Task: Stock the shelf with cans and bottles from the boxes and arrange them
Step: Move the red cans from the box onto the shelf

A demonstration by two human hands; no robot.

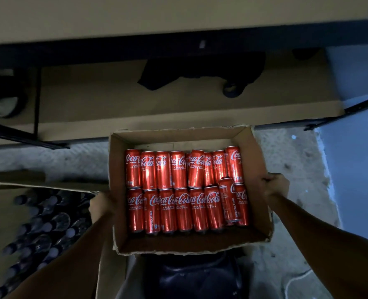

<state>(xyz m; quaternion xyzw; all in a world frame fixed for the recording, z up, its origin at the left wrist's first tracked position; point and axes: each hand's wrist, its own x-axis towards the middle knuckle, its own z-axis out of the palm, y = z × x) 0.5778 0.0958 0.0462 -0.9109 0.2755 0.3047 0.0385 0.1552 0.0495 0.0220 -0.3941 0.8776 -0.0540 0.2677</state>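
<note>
Dark, round-capped bottles (42, 229) lay in another carton at the far left. The open brown cardboard box (256, 169) of red Coca-Cola cans (185, 190), lying in two rows, was held before the cardboard-lined shelf (135, 100). The left hand (102, 205) gripped its left wall, the right hand (274, 185) its right rim. The load was judged heavy, the torn cardboard weak; support beneath the bottom edges was advised.

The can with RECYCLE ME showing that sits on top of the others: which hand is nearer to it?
Right. The right hand grips the box wall just beside that raised can. The left hand holds the opposite wall, with the whole row of cans between.
</note>
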